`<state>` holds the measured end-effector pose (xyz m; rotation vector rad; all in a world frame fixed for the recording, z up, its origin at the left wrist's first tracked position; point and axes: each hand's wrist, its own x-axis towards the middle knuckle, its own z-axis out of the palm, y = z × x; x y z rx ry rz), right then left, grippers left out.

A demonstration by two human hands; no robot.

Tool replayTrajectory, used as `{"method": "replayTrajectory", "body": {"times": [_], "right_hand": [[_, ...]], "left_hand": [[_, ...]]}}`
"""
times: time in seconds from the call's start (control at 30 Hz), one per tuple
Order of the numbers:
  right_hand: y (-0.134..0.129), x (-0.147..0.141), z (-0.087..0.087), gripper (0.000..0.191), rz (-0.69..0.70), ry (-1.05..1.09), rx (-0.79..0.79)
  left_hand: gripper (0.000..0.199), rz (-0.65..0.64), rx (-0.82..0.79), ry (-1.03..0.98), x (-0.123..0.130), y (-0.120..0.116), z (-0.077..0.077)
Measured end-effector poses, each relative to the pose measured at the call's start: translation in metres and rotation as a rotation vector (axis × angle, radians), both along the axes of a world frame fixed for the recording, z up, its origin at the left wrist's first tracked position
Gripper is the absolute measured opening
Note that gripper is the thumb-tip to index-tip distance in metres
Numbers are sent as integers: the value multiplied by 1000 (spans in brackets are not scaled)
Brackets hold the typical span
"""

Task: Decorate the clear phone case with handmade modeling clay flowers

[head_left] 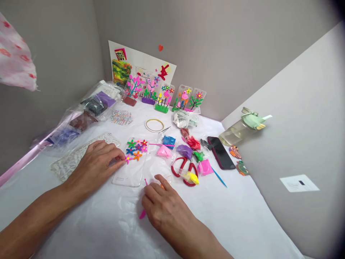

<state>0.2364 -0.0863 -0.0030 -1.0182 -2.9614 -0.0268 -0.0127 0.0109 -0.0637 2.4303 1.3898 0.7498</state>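
Observation:
My left hand is closed, thumb and index finger pinched together at the edge of a pink clay flower. This flower lies on a clear phone case, beside several other clay flowers in green, blue, purple, red and orange. My right hand is curled low over the table, fingers around a pink modelling tool whose two ends show past them. A bit of orange clay peeks out by its index finger; the fingertips are hidden.
Red-handled scissors, bagged clay such as purple and yellow, a blue tool and a phone lie rightward. A bottle leans by the wall. Decorated cases stand behind; a textured sheet lies left.

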Motion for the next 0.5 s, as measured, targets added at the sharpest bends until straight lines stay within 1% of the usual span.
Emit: {"method": "replayTrajectory", "body": {"times": [0.07, 0.17, 0.23, 0.33, 0.4, 0.5], "right_hand": [[0, 1, 2, 16, -5, 0, -11], [1, 4, 3, 17, -41, 30, 17], [3, 7, 3, 20, -82, 50, 39], [4, 9, 0, 24, -161, 60, 26], [4, 8, -2, 22, -217, 70, -11], [3, 2, -7, 15, -261, 56, -85]], "left_hand": [[31, -1, 1, 7, 0, 0, -1], [30, 0, -11, 20, -2, 0, -2], [28, 0, -27, 24, -3, 0, -1], [25, -7, -37, 8, -4, -1, 0], [23, -3, -19, -19, -3, -1, 3], [22, 38, 16, -47, -2, -3, 13]]}}
